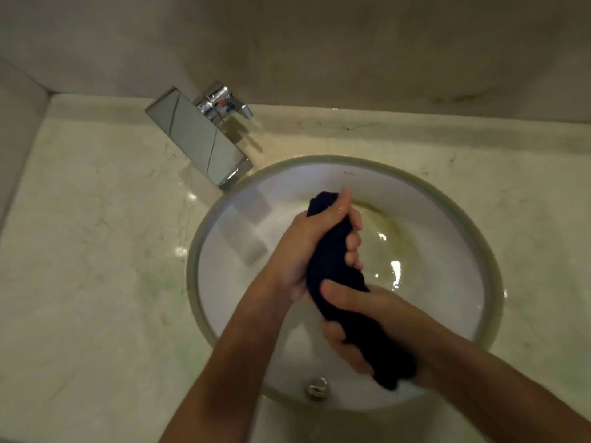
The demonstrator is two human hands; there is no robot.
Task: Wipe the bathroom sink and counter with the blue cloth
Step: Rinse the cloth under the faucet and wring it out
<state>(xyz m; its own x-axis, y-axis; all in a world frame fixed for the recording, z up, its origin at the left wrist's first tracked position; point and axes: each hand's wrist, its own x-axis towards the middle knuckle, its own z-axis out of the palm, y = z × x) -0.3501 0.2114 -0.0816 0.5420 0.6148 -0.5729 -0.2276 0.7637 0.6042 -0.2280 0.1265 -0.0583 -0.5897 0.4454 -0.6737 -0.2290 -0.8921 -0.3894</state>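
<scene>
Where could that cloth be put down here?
Bare counter lies left of the basin, below the faucet, and also right of the basin. Over the basin it is crowded: both hands wring the cloth.

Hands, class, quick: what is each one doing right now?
Left hand: closed around the far end of the blue cloth, over the sink.
Right hand: closed around the cloth's near end.
</scene>
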